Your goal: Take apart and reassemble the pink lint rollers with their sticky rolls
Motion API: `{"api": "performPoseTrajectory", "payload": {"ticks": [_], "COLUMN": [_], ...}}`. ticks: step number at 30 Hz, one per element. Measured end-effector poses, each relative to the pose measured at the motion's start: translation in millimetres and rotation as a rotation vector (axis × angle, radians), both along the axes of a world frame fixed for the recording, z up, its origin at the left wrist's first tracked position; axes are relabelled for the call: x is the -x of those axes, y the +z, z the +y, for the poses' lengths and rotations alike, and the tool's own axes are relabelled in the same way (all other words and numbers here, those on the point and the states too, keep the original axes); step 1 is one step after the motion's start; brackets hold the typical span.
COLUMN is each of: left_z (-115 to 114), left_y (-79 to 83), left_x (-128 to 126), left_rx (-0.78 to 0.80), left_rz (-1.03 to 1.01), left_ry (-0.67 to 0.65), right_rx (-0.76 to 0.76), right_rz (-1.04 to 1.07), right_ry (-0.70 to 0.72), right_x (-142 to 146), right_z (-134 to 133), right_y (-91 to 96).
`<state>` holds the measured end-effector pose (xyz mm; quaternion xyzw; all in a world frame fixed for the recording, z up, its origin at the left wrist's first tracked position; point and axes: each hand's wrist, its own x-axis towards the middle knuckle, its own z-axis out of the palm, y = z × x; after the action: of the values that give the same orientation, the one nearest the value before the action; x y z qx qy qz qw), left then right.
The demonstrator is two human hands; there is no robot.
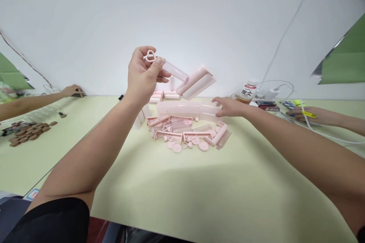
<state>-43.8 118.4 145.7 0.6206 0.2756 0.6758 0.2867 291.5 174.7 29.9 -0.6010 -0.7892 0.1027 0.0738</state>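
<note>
My left hand [142, 72] is raised above the table, its fingers closed around the handle of a pink lint roller. The handle has a heart-shaped loop [150, 56] and a clear tube [175, 71], and at its far end is the pink roller head [196, 82], tilted. Low at the back of the table, my right hand [230, 106] has its fingers apart at the right end of the long translucent pink cylinders [179, 109]. Whether it grips them is unclear. In front lies a pile of pink parts: holders [196, 135], round caps [203, 146] and heart loops.
Pink roller heads [171, 95] stand by the wall behind the cylinders. A bottle [247, 90], cables and small boxes [268, 105] are at right, beside another person's hand [302, 115]. At left, another person's hand [72, 90] is above a table with brown pieces [30, 133].
</note>
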Motion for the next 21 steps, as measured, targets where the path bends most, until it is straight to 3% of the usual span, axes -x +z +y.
{"api": "performPoseTrajectory", "payload": {"ticks": [7, 11, 13, 16, 19, 21], "left_z": [-3, -11, -14, -18, -22, -26], "left_y": [0.8, -3.1, -15.7, -46.6, -76.7, -89.9], "left_x": [2, -2, -10, -26, -33, -28], "left_rx": [0.01, 0.084, 0.144, 0.287, 0.46, 0.508], "left_rz": [0.013, -0.046, -0.097, -0.193, -0.196, -0.018], "left_ry": [0.045, -0.031, -0.077, -0.172, -0.22, -0.186], "right_rx": [0.053, -0.109, -0.225, -0.14, -0.164, -0.172], "right_rz": [0.008, 0.184, 0.495, 1.026, 1.256, 1.281], "right_ry": [0.034, 0.075, 0.115, 0.258, 0.051, -0.049], "right_x": [-17, -7, 12, 50, 75, 77], "right_z": [15, -2, -22, -56, -83, -97], "right_y": [3.9, 11.1, 13.6, 12.0, 4.6, -1.0]}}
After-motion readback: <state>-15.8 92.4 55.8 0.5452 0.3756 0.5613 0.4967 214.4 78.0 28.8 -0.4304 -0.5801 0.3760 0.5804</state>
